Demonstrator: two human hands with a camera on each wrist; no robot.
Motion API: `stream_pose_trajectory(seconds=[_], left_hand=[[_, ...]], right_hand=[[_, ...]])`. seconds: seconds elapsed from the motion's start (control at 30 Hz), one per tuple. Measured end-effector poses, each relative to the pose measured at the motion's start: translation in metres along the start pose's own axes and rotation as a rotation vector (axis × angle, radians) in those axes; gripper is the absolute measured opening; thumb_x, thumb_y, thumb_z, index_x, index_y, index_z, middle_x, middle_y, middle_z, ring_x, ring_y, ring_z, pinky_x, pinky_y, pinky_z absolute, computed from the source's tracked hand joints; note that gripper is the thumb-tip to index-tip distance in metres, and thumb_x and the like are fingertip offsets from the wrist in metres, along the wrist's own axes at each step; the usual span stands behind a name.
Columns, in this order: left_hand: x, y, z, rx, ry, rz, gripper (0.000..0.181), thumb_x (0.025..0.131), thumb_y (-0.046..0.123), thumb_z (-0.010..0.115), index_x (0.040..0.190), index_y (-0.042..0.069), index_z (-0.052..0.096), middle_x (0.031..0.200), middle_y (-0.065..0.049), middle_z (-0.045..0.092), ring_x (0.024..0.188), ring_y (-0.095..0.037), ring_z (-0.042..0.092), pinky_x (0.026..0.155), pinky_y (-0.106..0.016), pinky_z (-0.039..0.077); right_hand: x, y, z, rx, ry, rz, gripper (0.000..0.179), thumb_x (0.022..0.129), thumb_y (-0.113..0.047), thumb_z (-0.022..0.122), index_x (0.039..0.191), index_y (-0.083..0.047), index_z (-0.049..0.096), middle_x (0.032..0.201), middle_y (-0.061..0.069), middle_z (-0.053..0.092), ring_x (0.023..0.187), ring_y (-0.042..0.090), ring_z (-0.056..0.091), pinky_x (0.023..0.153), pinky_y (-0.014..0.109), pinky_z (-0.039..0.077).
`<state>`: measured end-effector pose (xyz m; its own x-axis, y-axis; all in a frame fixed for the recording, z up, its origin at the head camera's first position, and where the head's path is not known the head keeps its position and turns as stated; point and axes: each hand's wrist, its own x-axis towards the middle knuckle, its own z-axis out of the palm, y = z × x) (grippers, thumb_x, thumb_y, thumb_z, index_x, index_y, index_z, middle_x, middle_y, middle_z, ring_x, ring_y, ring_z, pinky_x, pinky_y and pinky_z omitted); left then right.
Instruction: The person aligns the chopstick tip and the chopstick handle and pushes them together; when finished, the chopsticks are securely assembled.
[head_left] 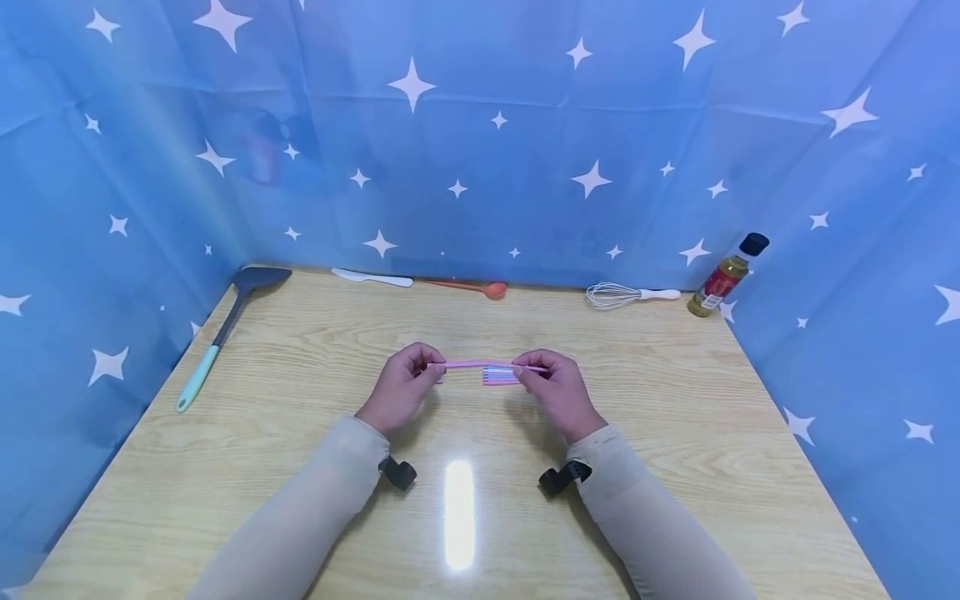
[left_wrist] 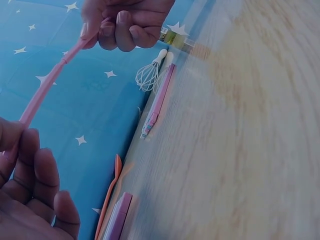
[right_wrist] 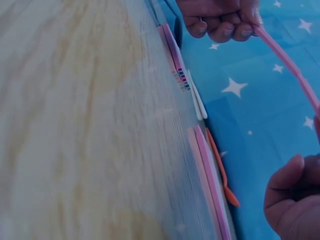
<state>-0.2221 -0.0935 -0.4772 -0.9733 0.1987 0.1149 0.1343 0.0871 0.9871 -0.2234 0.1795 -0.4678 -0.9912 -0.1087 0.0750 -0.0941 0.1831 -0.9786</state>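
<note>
A slim pink stick (head_left: 477,363) is stretched level between both hands, a little above the table. My left hand (head_left: 405,387) pinches one end with thumb and fingertips, and my right hand (head_left: 553,390) pinches the other. In the left wrist view the pink stick (left_wrist: 42,92) steps down to a thinner part near the right hand. Its exact kind I cannot tell. Beneath the hands lie two flat rows of thin sticks. The right row (head_left: 498,376) shows pink, lavender and blue; the left row (left_wrist: 120,217) is mostly hidden in the head view.
Along the back edge lie a white knife (head_left: 372,277), an orange spoon (head_left: 491,289) and a whisk (head_left: 630,295). A capped bottle (head_left: 723,279) stands at the back right. A dark spatula (head_left: 232,312) with a mint handle lies at the left. Blue star-patterned cloth (head_left: 480,150) encloses the table (head_left: 675,400).
</note>
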Motion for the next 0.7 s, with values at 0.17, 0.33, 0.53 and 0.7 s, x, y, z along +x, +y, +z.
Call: stream_pose_trajectory(seconds=[0.17, 0.33, 0.53, 0.7], left_hand=[[-0.0002, -0.0002, 0.0010, 0.008, -0.002, 0.001, 0.008, 0.105, 0.003, 0.059, 0.109, -0.002, 0.064, 0.101, -0.024, 0.064, 0.093, -0.039, 0.061, 0.072, -0.022, 0.049], [-0.0013, -0.0001, 0.0013, 0.013, -0.001, 0.001, 0.008, 0.105, 0.003, 0.060, 0.109, -0.002, 0.064, 0.101, -0.022, 0.065, 0.095, -0.043, 0.061, 0.072, -0.022, 0.049], [-0.0033, 0.0015, 0.0001, 0.011, 0.004, 0.000, 0.008, 0.104, 0.003, 0.061, 0.109, -0.001, 0.065, 0.097, -0.016, 0.065, 0.094, -0.044, 0.062, 0.071, -0.022, 0.049], [-0.0029, 0.0020, 0.0001, 0.011, 0.008, 0.011, 0.007, 0.104, 0.003, 0.062, 0.108, -0.002, 0.066, 0.093, -0.011, 0.062, 0.092, -0.044, 0.060, 0.069, -0.022, 0.047]], right_hand=[[-0.0002, -0.0010, -0.0022, 0.001, -0.010, 0.003, 0.013, 0.099, -0.011, 0.072, 0.105, -0.001, 0.074, 0.087, 0.001, 0.064, 0.076, 0.014, 0.054, 0.064, 0.024, 0.046], [-0.0006, -0.0009, -0.0038, 0.003, -0.022, 0.005, 0.014, 0.098, -0.012, 0.072, 0.106, 0.000, 0.074, 0.086, 0.002, 0.063, 0.076, 0.015, 0.054, 0.065, 0.024, 0.046], [-0.0004, -0.0013, -0.0036, -0.005, -0.033, 0.012, 0.014, 0.098, -0.010, 0.071, 0.106, 0.000, 0.075, 0.086, 0.002, 0.063, 0.076, 0.014, 0.055, 0.064, 0.024, 0.046], [-0.0008, -0.0022, -0.0035, -0.009, -0.038, 0.021, 0.014, 0.099, -0.012, 0.071, 0.107, 0.000, 0.074, 0.087, 0.002, 0.064, 0.076, 0.015, 0.055, 0.066, 0.025, 0.046]])
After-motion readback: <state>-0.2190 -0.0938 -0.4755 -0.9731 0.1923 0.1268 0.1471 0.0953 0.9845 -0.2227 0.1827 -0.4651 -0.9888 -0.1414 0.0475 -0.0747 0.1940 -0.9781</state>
